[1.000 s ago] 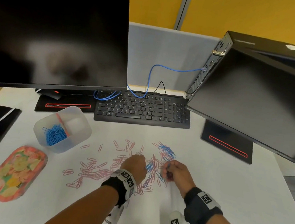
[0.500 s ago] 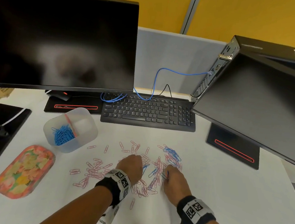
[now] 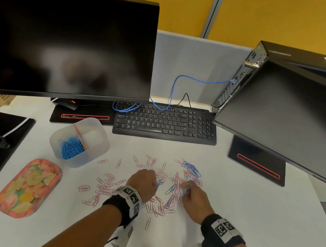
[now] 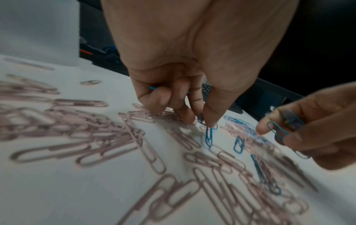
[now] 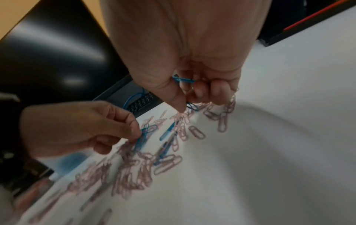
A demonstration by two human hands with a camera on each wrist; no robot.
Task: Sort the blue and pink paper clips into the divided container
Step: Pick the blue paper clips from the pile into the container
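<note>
Blue clip point(image 4: 209, 135) pinched between left hand point(image 4: 185, 68) fingers point(image 4: 210, 115).

A white desk point(image 3: 249, 208) fills the lower frame, backed by a grey partition panel point(image 3: 192, 67) and, across the top, a yellow wall point(image 3: 273, 19). A dark monitor point(image 3: 71, 42) fills the upper left, a tilted second monitor point(image 3: 287, 117) the right. A black keyboard point(image 3: 166, 123) lies between them at centre, a blue cable point(image 3: 180, 85) looping above it.

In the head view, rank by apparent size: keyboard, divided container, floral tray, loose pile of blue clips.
1. keyboard
2-3. floral tray and divided container: look alike, not ranked
4. blue clip pile
</note>
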